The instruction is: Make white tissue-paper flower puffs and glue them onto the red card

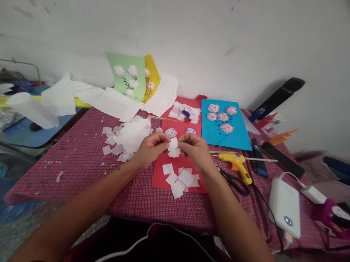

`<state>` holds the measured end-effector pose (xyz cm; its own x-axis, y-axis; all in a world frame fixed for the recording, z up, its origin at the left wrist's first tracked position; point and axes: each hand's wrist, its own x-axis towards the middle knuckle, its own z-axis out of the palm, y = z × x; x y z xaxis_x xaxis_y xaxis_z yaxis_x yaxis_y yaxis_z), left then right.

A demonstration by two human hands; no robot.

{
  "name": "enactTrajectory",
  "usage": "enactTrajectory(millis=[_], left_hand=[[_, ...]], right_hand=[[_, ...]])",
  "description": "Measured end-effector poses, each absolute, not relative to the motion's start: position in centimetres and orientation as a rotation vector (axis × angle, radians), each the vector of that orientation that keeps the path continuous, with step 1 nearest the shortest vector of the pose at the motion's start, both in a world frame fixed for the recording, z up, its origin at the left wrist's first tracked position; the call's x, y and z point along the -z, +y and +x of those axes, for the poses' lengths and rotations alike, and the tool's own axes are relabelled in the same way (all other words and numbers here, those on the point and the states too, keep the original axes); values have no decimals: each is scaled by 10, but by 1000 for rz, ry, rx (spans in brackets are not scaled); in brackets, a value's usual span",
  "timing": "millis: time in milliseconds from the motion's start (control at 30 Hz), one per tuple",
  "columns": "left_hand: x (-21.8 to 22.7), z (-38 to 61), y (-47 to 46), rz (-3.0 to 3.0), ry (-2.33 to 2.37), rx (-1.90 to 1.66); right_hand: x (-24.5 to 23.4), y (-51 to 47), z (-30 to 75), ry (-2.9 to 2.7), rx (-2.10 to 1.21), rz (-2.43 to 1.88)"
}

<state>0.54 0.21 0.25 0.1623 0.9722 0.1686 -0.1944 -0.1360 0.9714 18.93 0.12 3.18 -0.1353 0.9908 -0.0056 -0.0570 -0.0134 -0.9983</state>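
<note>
Both hands meet over a red sheet of paper (161,179) on the table. My left hand (153,147) and my right hand (195,150) pinch a small white tissue paper square (173,144) between their fingertips, one at each side. Just beyond the fingers, two speckled paper flowers (171,132) sit on the red sheet. Nearer to me lies a loose pile of white paper squares (182,179). To the left of my left hand is a larger heap of white tissue pieces (132,137).
Right of my hands lie a yellow glue gun (237,162), black scissors (235,182) and a white power bank (284,205) with cables. A blue flower card (207,134) lies behind. A green flower card (127,74) leans on the wall. The tablecloth (75,158) is checked.
</note>
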Motion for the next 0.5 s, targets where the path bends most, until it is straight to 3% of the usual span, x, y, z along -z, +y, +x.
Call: enactTrajectory(millis=[300,500], left_hand=[[0,5,0,1197,874,-1296],[1,5,1,1176,906,-1316]], right_hand=[[-29,1,189,-1108,-1529,-1020],[-30,-1,190,-1293,-1627,-1054]])
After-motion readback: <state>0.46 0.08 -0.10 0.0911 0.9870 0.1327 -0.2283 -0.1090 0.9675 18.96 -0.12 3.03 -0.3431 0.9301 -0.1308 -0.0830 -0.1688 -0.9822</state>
